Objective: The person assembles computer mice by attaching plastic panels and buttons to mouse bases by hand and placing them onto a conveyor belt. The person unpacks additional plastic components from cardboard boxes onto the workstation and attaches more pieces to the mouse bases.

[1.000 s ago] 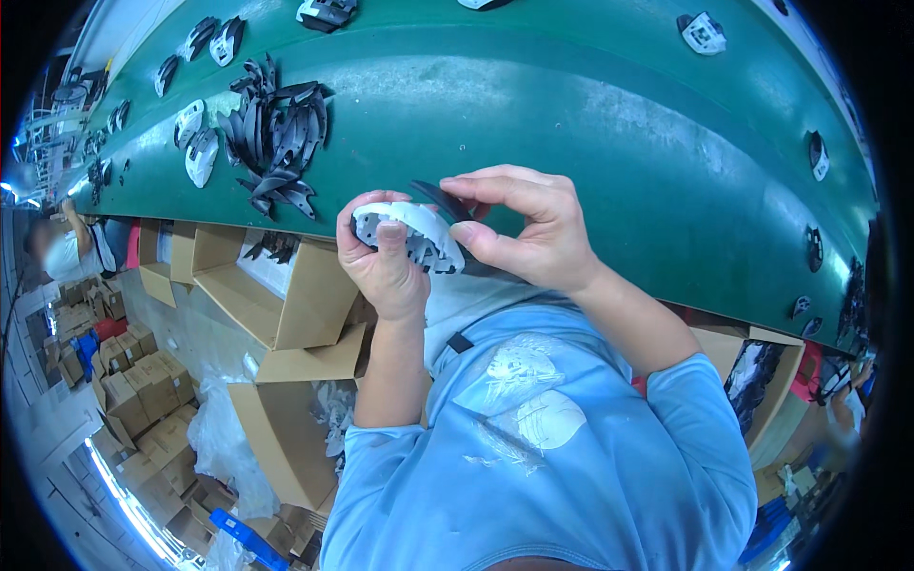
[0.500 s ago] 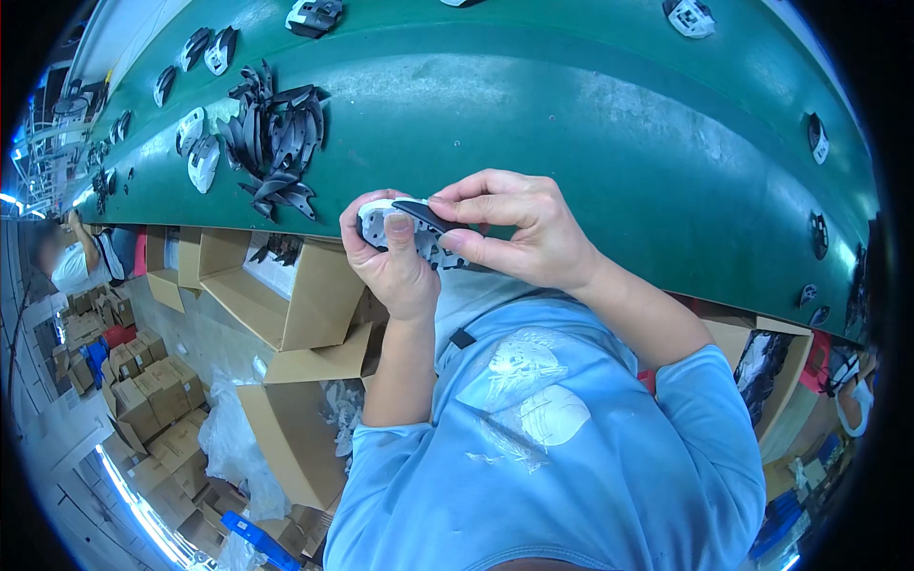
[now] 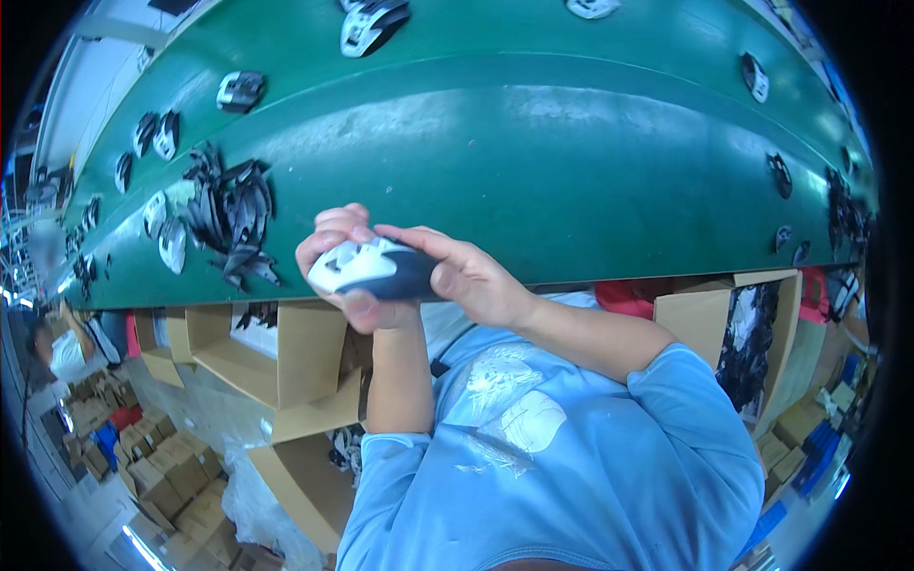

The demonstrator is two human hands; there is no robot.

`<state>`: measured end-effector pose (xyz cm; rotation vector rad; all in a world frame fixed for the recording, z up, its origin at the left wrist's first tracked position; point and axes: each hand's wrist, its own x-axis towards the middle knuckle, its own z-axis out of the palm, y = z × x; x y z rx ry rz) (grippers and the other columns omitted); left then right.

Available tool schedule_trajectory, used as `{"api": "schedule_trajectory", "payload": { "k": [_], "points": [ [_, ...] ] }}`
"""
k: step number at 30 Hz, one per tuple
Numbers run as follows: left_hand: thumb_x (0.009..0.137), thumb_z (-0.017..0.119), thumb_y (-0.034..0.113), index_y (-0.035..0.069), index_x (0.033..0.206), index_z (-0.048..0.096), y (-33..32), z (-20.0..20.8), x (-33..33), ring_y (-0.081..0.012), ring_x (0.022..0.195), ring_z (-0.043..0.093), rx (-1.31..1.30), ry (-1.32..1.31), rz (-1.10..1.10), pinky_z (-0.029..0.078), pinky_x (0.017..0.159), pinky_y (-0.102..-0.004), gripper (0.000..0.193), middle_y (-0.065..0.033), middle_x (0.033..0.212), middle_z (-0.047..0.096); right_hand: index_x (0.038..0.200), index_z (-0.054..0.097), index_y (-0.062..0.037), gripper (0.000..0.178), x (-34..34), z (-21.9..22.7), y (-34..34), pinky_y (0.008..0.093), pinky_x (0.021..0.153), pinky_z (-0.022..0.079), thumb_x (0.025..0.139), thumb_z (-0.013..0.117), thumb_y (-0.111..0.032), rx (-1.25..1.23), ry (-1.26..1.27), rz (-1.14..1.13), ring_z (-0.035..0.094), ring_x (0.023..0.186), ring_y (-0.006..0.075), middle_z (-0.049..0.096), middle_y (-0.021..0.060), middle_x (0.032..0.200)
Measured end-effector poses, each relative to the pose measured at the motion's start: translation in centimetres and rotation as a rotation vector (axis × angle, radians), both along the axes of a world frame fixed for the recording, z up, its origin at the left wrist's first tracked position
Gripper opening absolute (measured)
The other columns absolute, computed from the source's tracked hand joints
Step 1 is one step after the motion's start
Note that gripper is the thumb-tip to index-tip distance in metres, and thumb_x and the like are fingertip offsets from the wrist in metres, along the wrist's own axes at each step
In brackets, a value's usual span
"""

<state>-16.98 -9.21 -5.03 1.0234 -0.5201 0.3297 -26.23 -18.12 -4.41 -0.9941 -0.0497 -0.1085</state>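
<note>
Head view, nearest first: a light blue shirt (image 3: 590, 428) fills the lower middle, with white marks on its front, and two bare forearms reach up from its sleeves. Just beyond, both hands hold one white-and-black shell (image 3: 364, 270) in front of the body, at the near edge of the counter (image 3: 571, 200). The left hand (image 3: 390, 315) cups its white end, fingers behind and thumb at the near side, its grip closed around the piece. The right hand (image 3: 484, 287) has a narrow grip on the black end, which lies between its thumb and fingers.

Below the counter's edge, an open cardboard box (image 3: 311, 357) stands on the left and another carton (image 3: 690, 328) on the right, near a red object (image 3: 624, 297).

Further out on the green surface, to the left, lies a heap of black pieces (image 3: 228, 214), two pale shells (image 3: 172, 246) just beside it. Well beyond, more shells lie scattered, one (image 3: 240, 90) up and left, another (image 3: 755, 78) far right. Stacked boxes (image 3: 181, 466) cover the floor at left, and a person in a pale top (image 3: 69, 357) is at the far left.
</note>
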Motion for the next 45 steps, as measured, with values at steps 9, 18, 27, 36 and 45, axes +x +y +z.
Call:
{"api": "schedule_trajectory", "payload": {
  "k": [9, 18, 27, 36, 45],
  "points": [
    [0.063, 0.088, 0.057, -0.002, 0.116, 0.066, 1.7, 2.0, 4.4, -0.0299, 0.091, 0.055, 1.140, -0.640, -0.198, 0.047, 0.085, -0.0423, 0.082, -0.0111, 0.103, 0.067, 0.137, 0.059, -0.0005, 0.081, 2.2, -0.5, -12.9, 0.0420, 0.090, 0.049, 0.077, 0.081, -0.050, -1.170, -0.457, -0.135, 0.060, 0.101, 0.0324, 0.064, 0.0149, 0.114],
    [0.070, 0.089, 0.037, -0.002, 0.117, 0.065, 1.3, 0.3, 3.5, -0.0354, 0.093, 0.059, 1.353, -0.562, -0.244, 0.046, 0.086, -0.0456, 0.066, -0.0158, 0.108, 0.068, 0.125, 0.064, -0.0092, 0.072, 4.4, -2.7, -14.6, 0.0423, 0.083, 0.052, 0.068, 0.082, -0.050, -1.304, -0.602, -0.045, 0.059, 0.096, 0.0301, 0.063, 0.0086, 0.101],
    [0.075, 0.087, 0.029, -0.004, 0.123, 0.062, -1.9, -1.1, 7.2, -0.0351, 0.105, 0.057, 1.250, -0.544, -0.205, 0.045, 0.093, -0.0456, 0.064, -0.0184, 0.112, 0.063, 0.122, 0.067, -0.0100, 0.061, -0.6, -1.2, -16.4, 0.0430, 0.086, 0.051, 0.075, 0.083, -0.045, -1.141, -0.497, -0.510, 0.061, 0.103, 0.0296, 0.067, 0.0093, 0.111],
    [0.080, 0.086, 0.033, -0.005, 0.110, 0.071, -16.1, 3.2, 16.8, -0.0241, 0.073, 0.066, 1.188, -0.546, 0.222, 0.051, 0.069, -0.0357, 0.051, -0.0156, 0.086, 0.072, 0.114, 0.074, -0.0081, 0.025, -16.5, 3.7, -37.4, 0.0311, 0.077, 0.054, 0.093, 0.072, -0.021, -1.534, 0.642, -1.239, 0.068, 0.081, 0.0180, 0.075, 0.0135, 0.098],
    [0.073, 0.087, 0.023, 0.011, 0.094, 0.071, 4.2, 4.6, 1.4, -0.0239, 0.081, 0.062, 0.982, -0.616, 0.069, 0.050, 0.072, -0.0362, 0.029, -0.0032, 0.094, 0.070, 0.133, 0.064, -0.0026, 0.050, -35.7, -3.2, -57.0, 0.0388, 0.102, 0.047, 0.105, 0.052, -0.042, -1.889, 0.977, -0.870, 0.063, 0.120, 0.0345, 0.065, 0.0202, 0.132]
  ]
}}
